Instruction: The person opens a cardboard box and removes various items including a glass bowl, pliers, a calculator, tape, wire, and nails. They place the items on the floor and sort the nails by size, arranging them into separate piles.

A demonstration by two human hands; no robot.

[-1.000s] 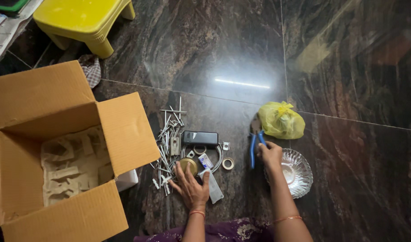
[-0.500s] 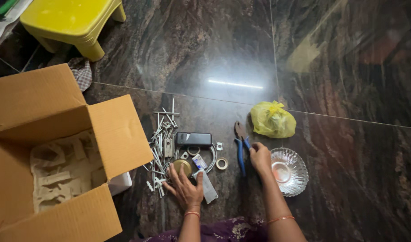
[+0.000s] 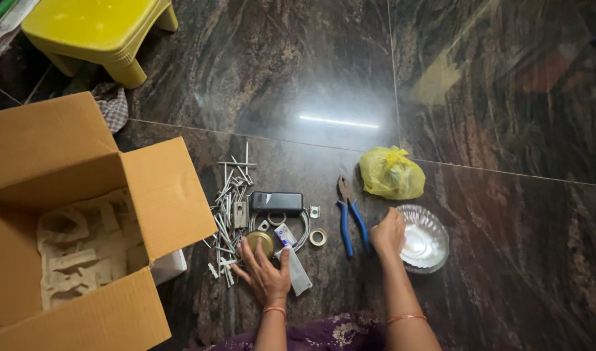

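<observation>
Left hand (image 3: pixel 265 273) lies flat, fingers spread, on the brass knob (image 3: pixel 259 242) beside the screws (image 3: pixel 228 208). Right hand (image 3: pixel 387 235), loosely curled and holding nothing, touches the blue-handled pliers (image 3: pixel 350 218) on the floor: stiff, heavy steel, probably best taken by the handles.

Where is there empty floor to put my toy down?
Bare floor lies beyond the yellow bag and right of the foil bowl. It is crowded between the cardboard box and the blue pliers, where the left hand rests among screws.

Pliers (image 3: pixel 350 218), screws (image 3: pixel 228 214) on marble floor (image 3: pixel 506 97)
</observation>
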